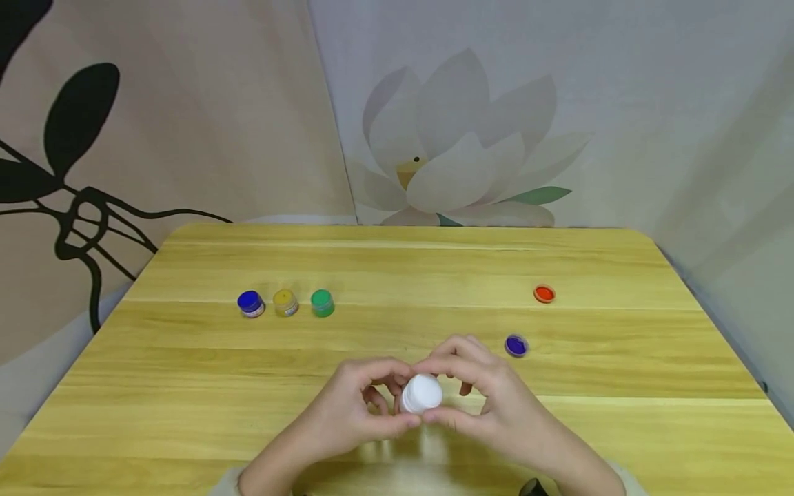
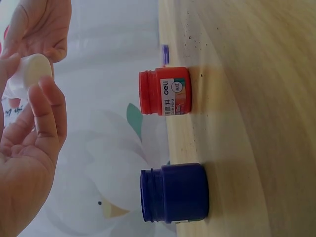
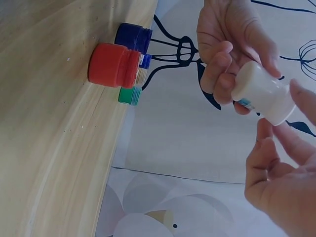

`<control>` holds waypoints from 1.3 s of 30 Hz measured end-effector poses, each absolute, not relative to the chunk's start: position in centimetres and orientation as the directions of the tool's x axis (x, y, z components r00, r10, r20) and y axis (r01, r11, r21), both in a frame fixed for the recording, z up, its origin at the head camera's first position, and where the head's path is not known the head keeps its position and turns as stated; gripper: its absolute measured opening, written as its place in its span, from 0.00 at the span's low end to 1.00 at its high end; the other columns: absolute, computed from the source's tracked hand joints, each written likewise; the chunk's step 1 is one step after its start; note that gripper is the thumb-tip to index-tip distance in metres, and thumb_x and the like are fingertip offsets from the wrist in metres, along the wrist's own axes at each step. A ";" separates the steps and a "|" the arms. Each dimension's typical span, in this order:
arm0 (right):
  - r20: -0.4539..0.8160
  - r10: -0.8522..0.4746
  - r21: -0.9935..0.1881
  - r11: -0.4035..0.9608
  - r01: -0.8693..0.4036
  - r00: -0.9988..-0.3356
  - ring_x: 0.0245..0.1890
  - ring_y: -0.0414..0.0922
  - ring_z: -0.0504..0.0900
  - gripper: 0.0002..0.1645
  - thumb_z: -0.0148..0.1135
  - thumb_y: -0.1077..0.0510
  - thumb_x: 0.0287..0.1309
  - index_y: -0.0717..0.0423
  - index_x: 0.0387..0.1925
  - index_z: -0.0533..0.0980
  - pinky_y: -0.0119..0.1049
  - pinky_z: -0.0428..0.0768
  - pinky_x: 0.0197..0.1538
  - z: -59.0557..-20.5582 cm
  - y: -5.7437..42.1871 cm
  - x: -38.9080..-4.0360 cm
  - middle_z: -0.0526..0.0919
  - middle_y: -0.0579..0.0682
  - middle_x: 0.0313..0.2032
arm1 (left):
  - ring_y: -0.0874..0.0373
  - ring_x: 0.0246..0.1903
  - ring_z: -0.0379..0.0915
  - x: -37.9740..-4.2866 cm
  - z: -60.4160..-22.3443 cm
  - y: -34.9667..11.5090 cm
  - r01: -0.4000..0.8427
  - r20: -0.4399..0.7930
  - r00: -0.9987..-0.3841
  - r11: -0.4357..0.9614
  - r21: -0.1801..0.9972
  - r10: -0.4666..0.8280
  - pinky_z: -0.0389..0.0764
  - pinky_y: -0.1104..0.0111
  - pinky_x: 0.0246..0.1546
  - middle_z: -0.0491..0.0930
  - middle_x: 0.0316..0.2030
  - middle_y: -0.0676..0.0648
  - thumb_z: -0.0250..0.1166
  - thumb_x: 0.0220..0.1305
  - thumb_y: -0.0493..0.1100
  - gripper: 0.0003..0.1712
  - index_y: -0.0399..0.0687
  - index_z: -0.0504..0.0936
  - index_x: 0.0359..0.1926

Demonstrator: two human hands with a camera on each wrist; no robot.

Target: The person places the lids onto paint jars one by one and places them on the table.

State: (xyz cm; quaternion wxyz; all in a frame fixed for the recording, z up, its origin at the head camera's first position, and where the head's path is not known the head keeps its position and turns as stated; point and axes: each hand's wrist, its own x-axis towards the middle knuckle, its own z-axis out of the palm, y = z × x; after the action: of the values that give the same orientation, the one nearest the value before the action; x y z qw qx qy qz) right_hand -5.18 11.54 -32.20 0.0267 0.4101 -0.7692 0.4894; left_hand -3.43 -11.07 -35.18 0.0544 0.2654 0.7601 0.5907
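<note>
Both hands are raised over the near middle of the table around a white paint jar (image 1: 423,394). My left hand (image 1: 353,403) grips the jar's body, with part of its label visible in the right wrist view. The fingers and thumb of my right hand (image 1: 484,389) pinch its white cap (image 3: 284,106). The jar is tilted, cap towards the right hand. Below, an uncapped red paint jar (image 2: 170,91) and an uncapped dark blue paint jar (image 2: 180,192) stand upright on the table. In the head view the hands hide both.
A red lid (image 1: 544,294) and a blue-violet lid (image 1: 516,346) lie on the right of the wooden table (image 1: 397,269). Capped blue (image 1: 251,303), yellow (image 1: 285,302) and green (image 1: 322,303) jars stand in a row at left. Printed curtains hang behind.
</note>
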 end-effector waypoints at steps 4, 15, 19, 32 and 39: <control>0.426 -0.618 -0.727 0.200 -0.657 -0.660 0.45 0.37 0.72 0.24 0.74 0.58 0.54 0.45 0.54 0.80 0.29 0.75 0.36 -32.3 11.6 -5.1 0.78 0.38 0.45 | 0.69 0.34 0.77 -3.4 -35.2 -11.0 0.339 0.237 -0.852 0.148 0.929 0.467 0.87 0.68 0.27 0.84 0.33 0.45 0.74 0.56 0.36 0.15 0.41 0.83 0.45; 0.428 -0.676 -0.705 0.166 -0.690 -0.600 0.48 0.37 0.69 0.23 0.72 0.56 0.55 0.45 0.54 0.80 0.30 0.76 0.45 -32.4 12.0 -5.1 0.76 0.39 0.47 | 0.68 0.35 0.78 -3.1 -35.3 -10.8 0.379 0.292 -0.819 0.085 0.921 0.495 0.88 0.67 0.30 0.84 0.33 0.44 0.73 0.57 0.34 0.16 0.41 0.83 0.47; 0.413 -0.702 -0.720 0.138 -0.680 -0.580 0.49 0.37 0.70 0.24 0.71 0.59 0.56 0.45 0.55 0.79 0.32 0.76 0.49 -32.4 12.2 -5.2 0.75 0.40 0.48 | 0.68 0.37 0.78 -3.1 -35.3 -10.9 0.367 0.283 -0.812 0.071 0.927 0.510 0.88 0.66 0.32 0.84 0.34 0.43 0.72 0.58 0.35 0.15 0.41 0.84 0.47; 0.405 -0.609 -0.756 0.197 -0.624 -0.682 0.41 0.36 0.68 0.24 0.80 0.51 0.42 0.39 0.40 0.75 0.33 0.69 0.37 -32.7 11.2 -5.0 0.77 0.34 0.37 | 0.69 0.38 0.76 -3.0 -35.1 -10.8 0.343 0.270 -0.826 0.060 0.938 0.495 0.88 0.65 0.33 0.84 0.37 0.42 0.74 0.54 0.32 0.18 0.42 0.85 0.48; 0.367 -0.668 -0.771 0.171 -0.614 -0.647 0.47 0.38 0.68 0.30 0.75 0.40 0.48 0.39 0.51 0.73 0.34 0.72 0.46 -32.6 11.8 -5.1 0.75 0.35 0.43 | 0.69 0.38 0.77 -3.1 -35.2 -10.7 0.363 0.295 -0.816 0.044 0.931 0.498 0.88 0.65 0.33 0.85 0.37 0.41 0.74 0.55 0.33 0.17 0.42 0.84 0.46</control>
State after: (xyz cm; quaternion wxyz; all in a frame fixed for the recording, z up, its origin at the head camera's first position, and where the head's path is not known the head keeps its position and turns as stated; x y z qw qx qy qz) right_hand -5.11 11.81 -32.62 -0.0276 0.4190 -0.7647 0.4889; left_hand -3.06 -10.69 -35.17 0.0540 0.2988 0.7205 0.6235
